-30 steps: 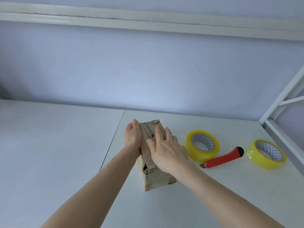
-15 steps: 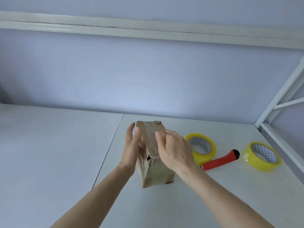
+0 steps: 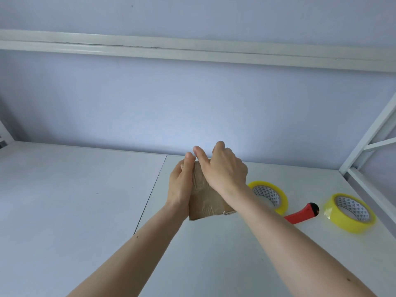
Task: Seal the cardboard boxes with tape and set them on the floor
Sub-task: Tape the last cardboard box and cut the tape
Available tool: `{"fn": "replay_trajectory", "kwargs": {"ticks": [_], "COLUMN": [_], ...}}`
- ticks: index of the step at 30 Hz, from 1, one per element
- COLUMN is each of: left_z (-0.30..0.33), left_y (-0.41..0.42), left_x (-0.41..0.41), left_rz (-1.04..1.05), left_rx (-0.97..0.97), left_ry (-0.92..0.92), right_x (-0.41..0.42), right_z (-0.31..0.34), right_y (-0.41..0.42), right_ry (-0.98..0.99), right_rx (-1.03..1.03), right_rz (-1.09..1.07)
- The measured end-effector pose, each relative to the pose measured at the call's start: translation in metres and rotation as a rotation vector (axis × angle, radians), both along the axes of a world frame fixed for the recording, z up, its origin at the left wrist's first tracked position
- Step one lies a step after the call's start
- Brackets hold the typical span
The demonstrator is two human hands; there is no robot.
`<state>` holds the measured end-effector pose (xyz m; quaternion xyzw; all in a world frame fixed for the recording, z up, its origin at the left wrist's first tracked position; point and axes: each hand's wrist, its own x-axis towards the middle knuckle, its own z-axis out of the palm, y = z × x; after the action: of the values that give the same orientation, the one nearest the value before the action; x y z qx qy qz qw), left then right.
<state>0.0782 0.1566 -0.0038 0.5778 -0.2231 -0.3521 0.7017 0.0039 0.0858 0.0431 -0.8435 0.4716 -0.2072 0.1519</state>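
So the box (image 3: 205, 198), mid-frame, had been tipped over since a second earlier; left hand (image 3: 179, 185) cupped its side, right hand (image 3: 225, 170) gripped over the top, probably exposing an untaped face.

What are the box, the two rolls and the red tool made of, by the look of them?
Box: brown cardboard, with a glossy wrinkled film, probably clear tape. Near roll and far roll: translucent yellow plastic tape, glossy, on printed cores that look like card. Red tool: seemingly matte moulded plastic with a black end; no blade visible.
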Motion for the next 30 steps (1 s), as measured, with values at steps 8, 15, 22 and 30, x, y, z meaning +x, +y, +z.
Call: {"fn": "replay_trajectory", "kwargs": {"ticks": [8, 15, 22, 30], "left_z": [0.01, 0.012, 0.015, 0.009], "left_y": [-0.026, -0.032, -0.028, -0.026], "left_x": [-0.013, -0.004, 0.0, -0.003], "left_rz": [0.172, 0.16, 0.164, 0.121], "left_rx": [0.079, 0.107, 0.107, 0.136], "left_ry": [-0.235, -0.193, -0.163, -0.195], "right_x": [0.005, -0.008, -0.017, -0.03], "right_z": [-0.008, -0.021, -0.03, -0.038], "right_y": [-0.022, -0.007, 0.002, 0.01], "right_ry": [-0.011, -0.057, -0.037, -0.044], "right_rx": [-0.061, -0.055, -0.053, -0.046], "right_rz": [-0.084, -0.017, 0.021, -0.033]}}
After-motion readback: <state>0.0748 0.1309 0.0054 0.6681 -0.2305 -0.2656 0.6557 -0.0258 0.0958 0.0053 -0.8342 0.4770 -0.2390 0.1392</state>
